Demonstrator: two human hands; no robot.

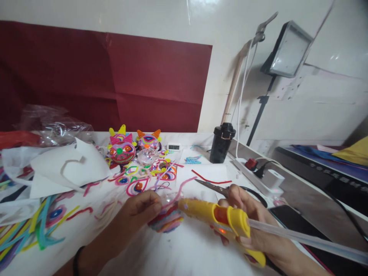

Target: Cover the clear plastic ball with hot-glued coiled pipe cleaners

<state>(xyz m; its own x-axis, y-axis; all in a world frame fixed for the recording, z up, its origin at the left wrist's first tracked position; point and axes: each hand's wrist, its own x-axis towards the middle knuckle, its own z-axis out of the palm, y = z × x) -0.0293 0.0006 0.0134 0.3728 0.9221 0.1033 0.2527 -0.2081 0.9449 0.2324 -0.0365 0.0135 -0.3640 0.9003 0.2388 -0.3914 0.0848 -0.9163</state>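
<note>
Gripping a yellow glue gun tight, the right hand points its nozzle at a striped pipe-cleaner piece low on the white bench. The left hand pinches that piece closed-fingered, scissors lying just behind.

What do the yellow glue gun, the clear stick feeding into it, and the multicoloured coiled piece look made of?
Yellow glue gun: glossy moulded plastic, by its smooth sheen. Clear stick: translucent, probably solid glue. Multicoloured coiled piece: fuzzy matte strands, likely pipe cleaners like those on the white table.
</note>
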